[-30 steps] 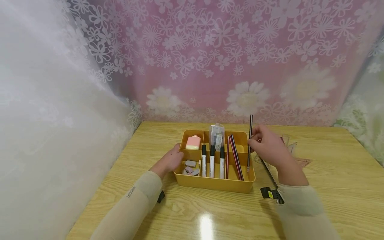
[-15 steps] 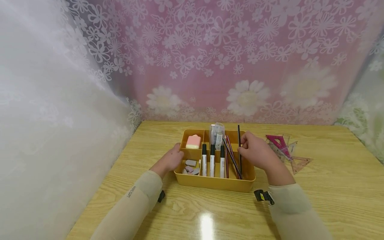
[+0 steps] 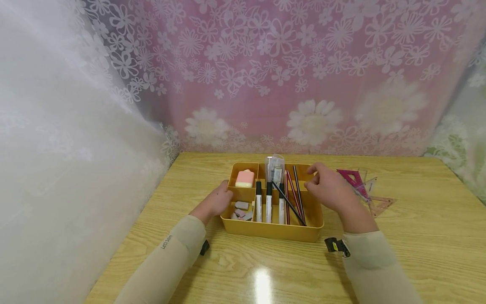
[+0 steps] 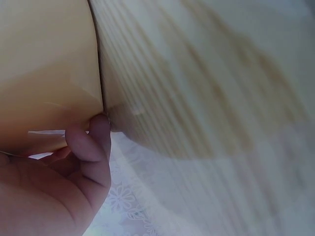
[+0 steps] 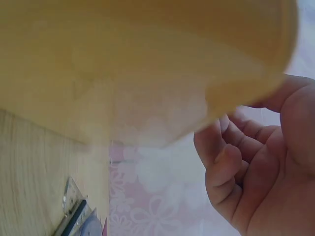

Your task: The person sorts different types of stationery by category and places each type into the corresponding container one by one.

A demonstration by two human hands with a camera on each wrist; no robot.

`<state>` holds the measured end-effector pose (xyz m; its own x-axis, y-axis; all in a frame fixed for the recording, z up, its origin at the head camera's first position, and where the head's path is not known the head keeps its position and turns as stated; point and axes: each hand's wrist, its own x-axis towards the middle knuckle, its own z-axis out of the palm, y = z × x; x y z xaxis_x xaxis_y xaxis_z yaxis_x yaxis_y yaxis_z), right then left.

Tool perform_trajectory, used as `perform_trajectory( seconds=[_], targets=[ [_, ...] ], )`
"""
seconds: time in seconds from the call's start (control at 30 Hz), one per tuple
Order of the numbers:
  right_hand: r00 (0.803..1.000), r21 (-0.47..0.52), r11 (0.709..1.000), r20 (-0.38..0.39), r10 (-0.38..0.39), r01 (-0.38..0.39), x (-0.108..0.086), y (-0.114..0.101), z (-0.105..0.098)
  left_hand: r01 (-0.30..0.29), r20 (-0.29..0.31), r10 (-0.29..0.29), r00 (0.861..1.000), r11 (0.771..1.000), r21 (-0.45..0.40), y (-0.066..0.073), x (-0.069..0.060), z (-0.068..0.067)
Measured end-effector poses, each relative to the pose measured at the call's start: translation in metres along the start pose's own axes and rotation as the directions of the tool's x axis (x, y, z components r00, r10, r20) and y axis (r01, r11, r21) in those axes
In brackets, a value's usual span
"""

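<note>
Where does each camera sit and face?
Head: head-worn, facing forward and down at the yellow organizer and set squares; left hand, right hand and sleeves show.
Left wrist: wrist-worn, facing the organizer's side; left fingers show.
Right wrist: wrist-worn, facing organizer and set squares; right fingers show.
Head and right wrist share set squares.

Smooth, faintly glossy plastic is seen in the organizer (image 3: pixel 271 234) and clear, shiny plastic in the case (image 3: pixel 274 164) and set squares (image 3: pixel 360 188), while glossy wood grain is shown by the tabletop (image 3: pixel 228 270) and matt cloth by the sleeves (image 3: pixel 373 261).
</note>
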<state>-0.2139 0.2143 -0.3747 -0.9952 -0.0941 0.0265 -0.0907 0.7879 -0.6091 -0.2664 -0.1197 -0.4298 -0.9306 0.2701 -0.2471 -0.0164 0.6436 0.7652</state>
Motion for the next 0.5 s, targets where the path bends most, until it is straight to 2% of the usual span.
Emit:
perform_trajectory(
  seconds=[0.23,0.5],
  targets=[
    [0.999,0.026,1.0,0.037,0.013,-0.014,-0.004,0.018,-0.018,0.002,0.001,-0.002,1.0,1.0,-0.005,0.0,0.0,0.0],
    [0.995,-0.034,0.999,0.096,0.031,-0.028,-0.001,0.058,-0.026,0.002,0.005,-0.002,1.0,1.0,-0.014,0.001,0.0,-0.001]
  ],
)
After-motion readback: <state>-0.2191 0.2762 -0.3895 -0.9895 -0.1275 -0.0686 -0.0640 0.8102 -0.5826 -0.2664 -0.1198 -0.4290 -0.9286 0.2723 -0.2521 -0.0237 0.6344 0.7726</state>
